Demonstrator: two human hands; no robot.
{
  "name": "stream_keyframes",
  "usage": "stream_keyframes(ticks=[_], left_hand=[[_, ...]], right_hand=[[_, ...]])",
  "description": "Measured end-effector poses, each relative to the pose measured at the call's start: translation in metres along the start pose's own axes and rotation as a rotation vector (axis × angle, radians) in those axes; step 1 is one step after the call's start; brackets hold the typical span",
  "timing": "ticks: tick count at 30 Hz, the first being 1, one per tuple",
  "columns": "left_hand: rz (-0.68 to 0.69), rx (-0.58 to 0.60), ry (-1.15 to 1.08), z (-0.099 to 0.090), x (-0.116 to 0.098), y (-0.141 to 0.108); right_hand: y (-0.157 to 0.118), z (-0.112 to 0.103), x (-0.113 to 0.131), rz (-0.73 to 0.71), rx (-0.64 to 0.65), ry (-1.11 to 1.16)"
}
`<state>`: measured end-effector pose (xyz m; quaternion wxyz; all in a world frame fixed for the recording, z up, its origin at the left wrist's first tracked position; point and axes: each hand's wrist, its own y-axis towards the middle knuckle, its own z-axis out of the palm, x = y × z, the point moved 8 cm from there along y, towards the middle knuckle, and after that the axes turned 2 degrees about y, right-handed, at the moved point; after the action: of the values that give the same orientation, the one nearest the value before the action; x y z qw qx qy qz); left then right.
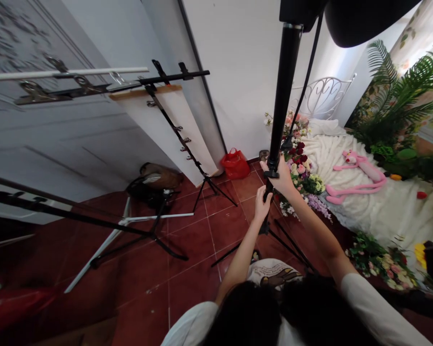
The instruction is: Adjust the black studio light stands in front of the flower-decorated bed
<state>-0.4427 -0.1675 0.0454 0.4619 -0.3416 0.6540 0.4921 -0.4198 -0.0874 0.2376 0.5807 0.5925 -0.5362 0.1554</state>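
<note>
A black light stand (pixel 281 91) rises in front of me, with a large black lamp head (pixel 367 19) at its top and a cable hanging beside the pole. Around the pole, just below a collar with a knob, my left hand (pixel 262 204) is closed. My right hand (pixel 281 178) grips the pole slightly higher, at the collar, its fingers partly hidden behind it. The stand's legs spread on the red tiled floor below my hands.
Left are a clamp-hung white backdrop (pixel 173 125), black tripod legs (pixel 158 240) and a white stand (pixel 111 235). A red bag (pixel 235 164) sits by the wall. Right, a bed with a white blanket (pixel 320 149) holds a pink plush toy (pixel 367 173), beside flowers (pixel 301 168) and palm leaves (pixel 411 72).
</note>
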Motion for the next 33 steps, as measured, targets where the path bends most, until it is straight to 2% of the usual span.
stream_keyframes(ticks=[3, 7, 10, 12, 16, 19, 21, 25, 27, 30, 33], left_hand=[[0.036, 0.049, -0.025, -0.002, -0.002, 0.0], [-0.071, 0.188, 0.026, 0.007, 0.009, -0.008], [-0.146, 0.175, 0.069, 0.008, 0.023, -0.013], [-0.129, 0.173, 0.047, 0.01, 0.03, -0.013], [-0.048, 0.2, -0.006, 0.015, 0.043, -0.012], [-0.029, 0.198, -0.008, 0.017, 0.05, -0.013], [-0.014, 0.189, -0.008, 0.017, 0.051, -0.013], [0.014, 0.176, 0.002, 0.016, 0.048, -0.012], [-0.005, 0.179, 0.008, 0.016, 0.048, -0.013], [-0.072, 0.162, 0.017, 0.014, 0.048, -0.013], [-0.117, 0.147, 0.032, 0.013, 0.046, -0.014]], right_hand=[[0.004, 0.001, 0.009, 0.025, -0.081, -0.027], [0.003, 0.001, -0.002, -0.007, -0.075, -0.004], [-0.009, 0.007, -0.025, -0.007, -0.007, 0.015], [-0.025, 0.015, -0.048, 0.029, 0.014, 0.016], [-0.058, 0.03, -0.094, 0.14, -0.065, -0.006], [-0.067, 0.036, -0.11, 0.181, -0.097, -0.032], [-0.066, 0.036, -0.109, 0.166, -0.03, -0.045], [-0.071, 0.018, -0.102, 0.081, 0.214, -0.117], [-0.077, 0.001, -0.107, 0.066, 0.265, -0.14], [-0.083, -0.022, -0.137, 0.214, 0.211, -0.125], [-0.085, -0.027, -0.175, 0.44, 0.155, -0.173]])
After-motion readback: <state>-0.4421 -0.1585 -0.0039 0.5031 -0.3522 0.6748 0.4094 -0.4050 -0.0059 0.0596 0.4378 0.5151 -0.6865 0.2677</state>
